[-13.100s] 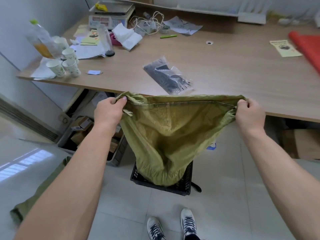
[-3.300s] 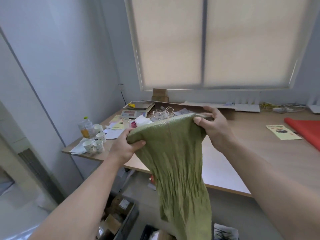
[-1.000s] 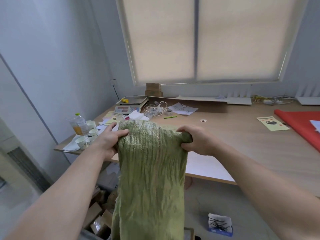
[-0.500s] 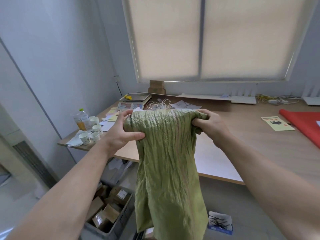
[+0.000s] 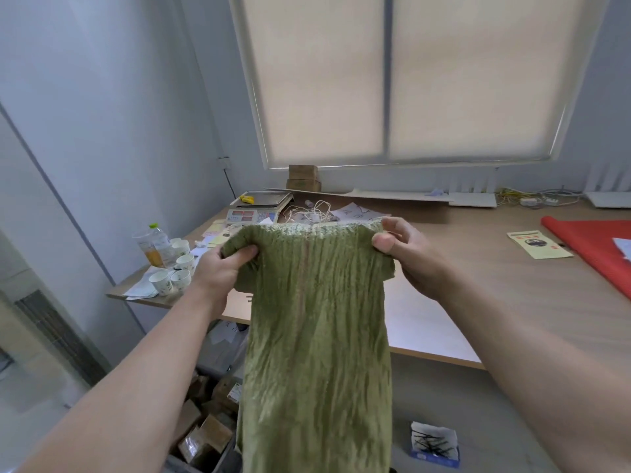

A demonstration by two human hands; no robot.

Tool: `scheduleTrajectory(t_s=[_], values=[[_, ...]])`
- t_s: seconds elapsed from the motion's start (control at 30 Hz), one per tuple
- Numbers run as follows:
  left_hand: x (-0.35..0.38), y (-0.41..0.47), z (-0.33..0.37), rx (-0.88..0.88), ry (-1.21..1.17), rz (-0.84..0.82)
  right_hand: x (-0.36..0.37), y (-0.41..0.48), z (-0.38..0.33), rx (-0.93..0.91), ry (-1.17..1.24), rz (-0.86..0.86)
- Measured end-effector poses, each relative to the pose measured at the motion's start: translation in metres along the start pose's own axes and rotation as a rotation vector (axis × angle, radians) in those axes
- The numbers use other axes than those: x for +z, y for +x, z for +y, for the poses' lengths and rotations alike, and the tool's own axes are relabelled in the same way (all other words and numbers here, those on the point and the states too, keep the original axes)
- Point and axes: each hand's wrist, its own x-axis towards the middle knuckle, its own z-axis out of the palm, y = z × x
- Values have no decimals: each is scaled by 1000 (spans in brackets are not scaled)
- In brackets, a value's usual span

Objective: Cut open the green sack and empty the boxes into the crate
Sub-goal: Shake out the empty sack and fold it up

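The green sack (image 5: 317, 336) hangs limp and wrinkled in front of me, from chest height down past the bottom edge of the view. My left hand (image 5: 222, 271) grips its upper left corner in a closed fist. My right hand (image 5: 401, 247) pinches the upper right corner between thumb and fingers. The sack's lower end and the black crate are hidden behind the cloth or out of frame.
A wooden desk (image 5: 478, 285) stretches behind the sack, with paper cups (image 5: 170, 278), a bottle (image 5: 153, 247), a scale (image 5: 259, 206), cords, a leaflet (image 5: 537, 244) and red sheet (image 5: 594, 247). A bin of cardboard boxes (image 5: 205, 428) sits on the floor at lower left. A small blue box (image 5: 433, 445) lies at lower right.
Thirteen seconds ago I held the sack wide open over the black crate. It now hangs flat and upside-down looking; over the last second my hands moved apart, stretching the top edge.
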Motion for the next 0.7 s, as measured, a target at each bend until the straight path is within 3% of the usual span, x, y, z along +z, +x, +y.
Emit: scheduleTrajectory(t_s=[0.13,0.37,0.5,0.6,0.7], values=[[-1,2,4,-64,-17,-14,5,-4,1,-35,41,-108],[-4,5,6,-95,116,4,17,-10,14,-43,-106,-107],[-1,0,12,-145,61,9,20,-5,19,-95,-181,73],[-3,-6,9,-187,-88,-101,21,-3,21,-107,-208,173],[-8,-8,2,-169,14,-200,21,2,22,-90,-168,215]])
